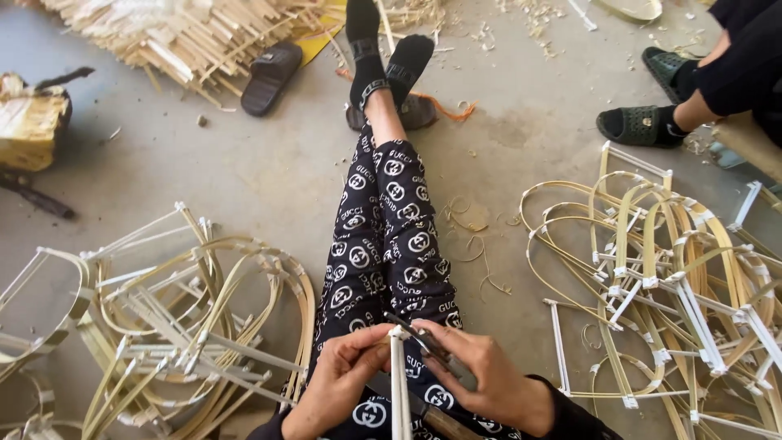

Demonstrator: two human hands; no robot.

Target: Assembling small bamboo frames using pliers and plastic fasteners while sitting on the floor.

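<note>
The left hand (338,383) pinches the taped top end of a thin pale bamboo stick (398,383) standing upright over the lap, while the right hand (489,379), just beside it and touching the same tip, grips a small dark metal tool (419,338) laid against that joint. To the left of the left hand lies a heap of bent bamboo strip frames bound with white tape (187,326) on the grey concrete floor (261,163), and a like heap of curved taped frames (668,285) lies well to the right of the right hand.
</note>
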